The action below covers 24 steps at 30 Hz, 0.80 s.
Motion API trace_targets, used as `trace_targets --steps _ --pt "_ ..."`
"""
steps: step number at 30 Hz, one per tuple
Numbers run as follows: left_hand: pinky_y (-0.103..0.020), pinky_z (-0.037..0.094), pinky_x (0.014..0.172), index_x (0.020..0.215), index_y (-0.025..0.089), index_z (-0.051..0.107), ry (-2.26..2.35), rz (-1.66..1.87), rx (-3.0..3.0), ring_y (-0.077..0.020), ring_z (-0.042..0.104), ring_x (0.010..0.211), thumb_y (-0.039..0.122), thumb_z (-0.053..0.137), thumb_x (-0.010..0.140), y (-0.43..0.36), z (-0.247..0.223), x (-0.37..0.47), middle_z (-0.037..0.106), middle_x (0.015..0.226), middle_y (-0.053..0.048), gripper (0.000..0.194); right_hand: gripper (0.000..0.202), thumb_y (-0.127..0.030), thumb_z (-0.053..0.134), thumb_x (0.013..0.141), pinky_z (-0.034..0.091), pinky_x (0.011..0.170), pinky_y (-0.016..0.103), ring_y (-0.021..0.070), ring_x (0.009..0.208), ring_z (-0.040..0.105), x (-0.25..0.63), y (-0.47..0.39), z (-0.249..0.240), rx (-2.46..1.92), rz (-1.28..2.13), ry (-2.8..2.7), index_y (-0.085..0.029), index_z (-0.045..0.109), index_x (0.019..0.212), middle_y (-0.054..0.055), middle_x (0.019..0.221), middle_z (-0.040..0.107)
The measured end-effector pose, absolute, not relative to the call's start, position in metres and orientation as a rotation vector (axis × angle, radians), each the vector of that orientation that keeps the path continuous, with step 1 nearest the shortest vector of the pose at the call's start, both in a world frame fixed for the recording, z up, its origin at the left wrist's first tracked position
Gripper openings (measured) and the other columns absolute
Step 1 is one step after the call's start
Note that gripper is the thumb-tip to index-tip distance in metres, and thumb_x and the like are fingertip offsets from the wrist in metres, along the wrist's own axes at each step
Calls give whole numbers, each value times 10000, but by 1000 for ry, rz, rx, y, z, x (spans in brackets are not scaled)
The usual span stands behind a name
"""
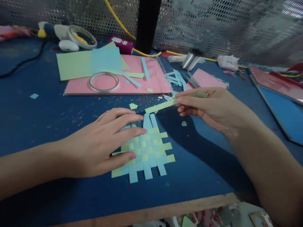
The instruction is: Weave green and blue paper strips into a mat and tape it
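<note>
A woven mat of light blue and pale green paper strips (149,146) lies on the blue table, its loose strip ends sticking out at the edges. My left hand (113,135) rests over the mat's left part with fingers spread, covering some of the weave. Between the thumb and fingers of my right hand (201,104) is a pale green paper strip (161,106). The strip slants down leftward, its free end just above the blue strip ends at the mat's far edge. Whether it touches them I cannot tell.
Green and blue paper sheets (73,64) lie on a pink pad (137,86), with a tape roll (104,82) on top. Blue strip offcuts (176,78), scissors (194,80) and a metallic spool (190,60) are behind my right hand. A wooden edge (153,212) borders the front.
</note>
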<state>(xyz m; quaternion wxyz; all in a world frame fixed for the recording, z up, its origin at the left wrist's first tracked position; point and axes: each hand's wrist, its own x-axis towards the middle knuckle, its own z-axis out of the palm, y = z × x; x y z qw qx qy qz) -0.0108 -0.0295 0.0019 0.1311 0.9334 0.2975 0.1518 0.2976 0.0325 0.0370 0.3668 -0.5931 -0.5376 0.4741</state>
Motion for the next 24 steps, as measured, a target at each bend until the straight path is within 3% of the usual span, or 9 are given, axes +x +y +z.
trace_targets --steps 3,6,11,20,24 --pt "-564 403 1174 1510 239 503 840 409 2707 -355 382 1451 408 540 1047 -27 0 -11 540 1527 -107 494 231 -373 887 715 579 589 331 193 690 683 296 30 41 -1594 1111 -1509 -209 853 875 83 817 783" --pt "-544 417 1177 1542 234 475 814 367 2669 -357 367 1467 430 568 1035 -24 0 -13 560 1525 -100 551 170 -343 861 733 519 571 356 192 610 630 294 28 48 -1731 953 -1653 -211 853 839 56 672 726" --pt "-509 426 1185 1526 283 504 804 400 2559 -338 382 1475 369 589 1023 -23 4 -15 582 1512 -72 518 144 -335 876 738 434 544 344 177 561 576 297 28 54 -1792 815 -1746 -224 853 828 22 577 654" --pt "-411 511 1094 1399 311 610 870 499 2369 -264 562 1330 298 561 1037 -22 13 -12 625 1411 -70 366 94 -246 842 771 527 551 331 162 572 604 289 24 52 -1578 989 -1422 -211 825 857 32 637 677" --pt "-414 513 1089 1372 312 630 888 534 2363 -272 561 1330 297 584 1017 -23 14 -10 648 1378 -63 358 113 -300 825 808 568 646 359 177 645 639 289 23 47 -1493 1000 -1446 -233 832 900 31 691 684"
